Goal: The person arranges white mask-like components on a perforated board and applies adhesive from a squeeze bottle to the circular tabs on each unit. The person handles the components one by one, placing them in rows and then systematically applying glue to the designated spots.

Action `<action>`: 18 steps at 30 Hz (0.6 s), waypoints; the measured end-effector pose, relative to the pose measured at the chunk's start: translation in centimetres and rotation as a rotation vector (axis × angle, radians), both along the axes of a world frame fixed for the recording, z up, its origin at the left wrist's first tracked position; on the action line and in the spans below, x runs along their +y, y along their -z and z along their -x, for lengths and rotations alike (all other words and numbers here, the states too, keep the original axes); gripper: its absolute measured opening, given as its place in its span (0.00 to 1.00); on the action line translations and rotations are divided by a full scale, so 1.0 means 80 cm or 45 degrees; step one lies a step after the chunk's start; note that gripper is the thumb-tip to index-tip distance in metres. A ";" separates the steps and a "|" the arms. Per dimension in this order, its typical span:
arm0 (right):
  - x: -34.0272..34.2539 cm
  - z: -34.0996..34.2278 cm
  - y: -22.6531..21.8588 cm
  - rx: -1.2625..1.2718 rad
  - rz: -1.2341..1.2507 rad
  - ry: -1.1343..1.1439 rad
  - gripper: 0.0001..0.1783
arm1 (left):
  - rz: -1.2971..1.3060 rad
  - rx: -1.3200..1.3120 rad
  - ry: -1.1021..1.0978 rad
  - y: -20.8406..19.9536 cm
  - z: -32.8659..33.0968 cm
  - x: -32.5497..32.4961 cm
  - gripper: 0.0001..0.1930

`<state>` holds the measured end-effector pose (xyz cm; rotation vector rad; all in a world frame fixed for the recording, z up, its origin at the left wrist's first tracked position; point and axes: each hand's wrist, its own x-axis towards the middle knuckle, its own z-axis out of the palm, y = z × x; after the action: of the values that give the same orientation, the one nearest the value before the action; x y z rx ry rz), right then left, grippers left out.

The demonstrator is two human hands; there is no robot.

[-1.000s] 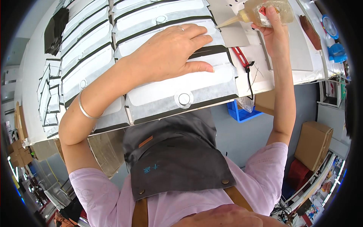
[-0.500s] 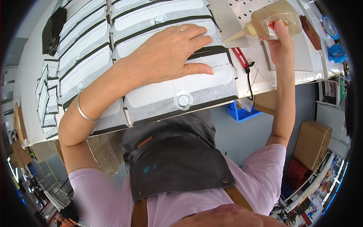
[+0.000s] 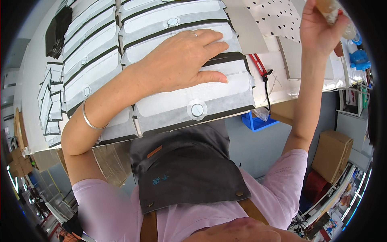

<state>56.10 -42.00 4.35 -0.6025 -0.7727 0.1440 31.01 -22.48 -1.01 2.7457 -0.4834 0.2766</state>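
Observation:
My left hand (image 3: 181, 56) lies palm down with its fingers spread across the nearer flat white-and-grey panels with black edges. In front of it, the nearest panel (image 3: 161, 107) carries a round disc (image 3: 197, 110) on its grey band. My right hand (image 3: 320, 34) is raised at the far right, its thumb and fingers around a translucent squeeze bottle (image 3: 329, 9) with yellowish contents. The upper part of that bottle is cut off by the picture's dark rim, and its nozzle cannot be seen.
More panels (image 3: 90, 60) lie in overlapping columns at left. A black stack (image 3: 59, 32) and small black-edged pieces (image 3: 50, 99) lie beyond them. Right of the panels are a red-handled tool (image 3: 258, 62), grey board (image 3: 250, 32) and dotted sheet (image 3: 278, 20). A blue bin (image 3: 258, 123) sits below the table edge.
My right hand has moved away and to the right with the squeeze bottle, whose nozzle was pointing left toward the panels. The dotted sheet shows more now. My left hand has hardly moved.

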 end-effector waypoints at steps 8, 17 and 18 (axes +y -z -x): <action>0.037 -0.017 0.048 -0.090 0.686 0.206 0.20 | 0.043 -0.049 -0.066 -0.013 -0.022 0.027 0.30; 0.064 -0.036 0.079 -0.042 0.879 0.104 0.22 | -0.020 0.057 -0.119 0.002 -0.062 0.055 0.32; 0.064 -0.037 0.081 -0.019 0.878 0.108 0.23 | -0.025 0.053 -0.120 0.003 -0.062 0.056 0.32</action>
<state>59.06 -36.88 -2.13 -1.2888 -0.7041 0.3335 35.94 -18.00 -1.23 2.7912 -0.3484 0.2380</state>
